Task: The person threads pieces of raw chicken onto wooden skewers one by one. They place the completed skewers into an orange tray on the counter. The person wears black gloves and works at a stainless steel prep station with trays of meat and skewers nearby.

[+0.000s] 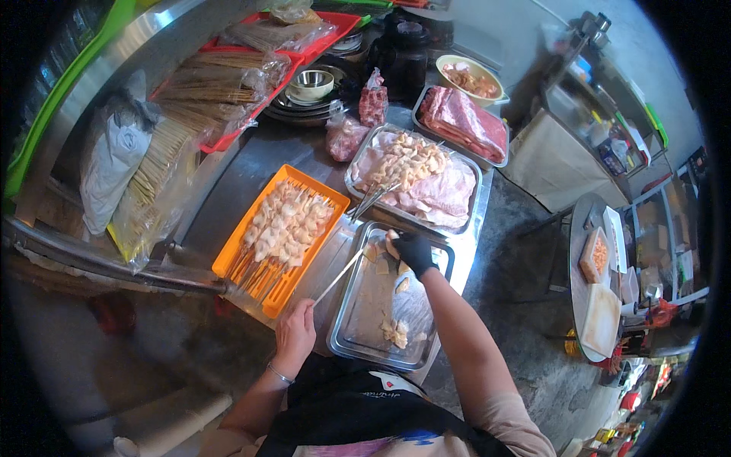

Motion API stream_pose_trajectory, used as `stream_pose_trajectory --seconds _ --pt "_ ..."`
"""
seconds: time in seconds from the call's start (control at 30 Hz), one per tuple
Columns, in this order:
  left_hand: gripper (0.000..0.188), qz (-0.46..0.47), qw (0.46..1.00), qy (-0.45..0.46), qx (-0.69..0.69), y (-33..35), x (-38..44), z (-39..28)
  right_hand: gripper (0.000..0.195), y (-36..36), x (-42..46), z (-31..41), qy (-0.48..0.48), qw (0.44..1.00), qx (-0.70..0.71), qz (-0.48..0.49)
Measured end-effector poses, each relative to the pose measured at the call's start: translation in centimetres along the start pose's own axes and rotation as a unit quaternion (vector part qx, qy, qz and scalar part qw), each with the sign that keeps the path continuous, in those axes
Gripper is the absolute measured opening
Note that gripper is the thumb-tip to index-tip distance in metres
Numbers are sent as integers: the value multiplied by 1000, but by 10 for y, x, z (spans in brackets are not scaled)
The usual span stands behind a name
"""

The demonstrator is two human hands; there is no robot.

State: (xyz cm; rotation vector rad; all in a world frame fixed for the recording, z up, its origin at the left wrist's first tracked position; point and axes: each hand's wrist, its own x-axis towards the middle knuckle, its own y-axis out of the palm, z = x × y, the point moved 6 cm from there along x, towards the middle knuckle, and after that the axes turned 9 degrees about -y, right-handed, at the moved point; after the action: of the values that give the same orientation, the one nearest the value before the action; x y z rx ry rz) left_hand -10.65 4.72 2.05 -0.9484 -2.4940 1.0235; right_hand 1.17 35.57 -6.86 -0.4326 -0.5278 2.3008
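My left hand [297, 332], bare and with a bracelet at the wrist, grips the near end of a thin skewer [338, 279]. The skewer slants up to the right, its far end by pale raw meat pieces [374, 251]. My right hand [415, 252] wears a black glove over the far end of a metal tray [365, 331]. Its fingers close on a small pinkish piece of raw meat [392, 243]. A few scraps [395, 333] lie lower in that tray. To the left, an orange plastic tray [224, 264] holds several rows of skewered meat [288, 223].
Behind, a metal tray [478, 197] holds raw meat and loaded skewers [408, 163]; another bears a meat slab [465, 123]. Bagged meat [344, 137], a bowl [495, 101] and stacked dishes [311, 85] stand beyond. Bundles of bamboo skewers [205, 94] lie at left. A round table [578, 268] is at right.
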Motion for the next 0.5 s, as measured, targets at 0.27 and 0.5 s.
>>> stream_pose_trajectory --seconds 0.27,0.5 --pt "12 183 982 -29 -47 4 -23 -53 46 8 -100 -32 65 769 636 -11" --pt "20 190 981 32 -39 11 -24 -68 44 -7 -129 -14 51 800 593 -75"
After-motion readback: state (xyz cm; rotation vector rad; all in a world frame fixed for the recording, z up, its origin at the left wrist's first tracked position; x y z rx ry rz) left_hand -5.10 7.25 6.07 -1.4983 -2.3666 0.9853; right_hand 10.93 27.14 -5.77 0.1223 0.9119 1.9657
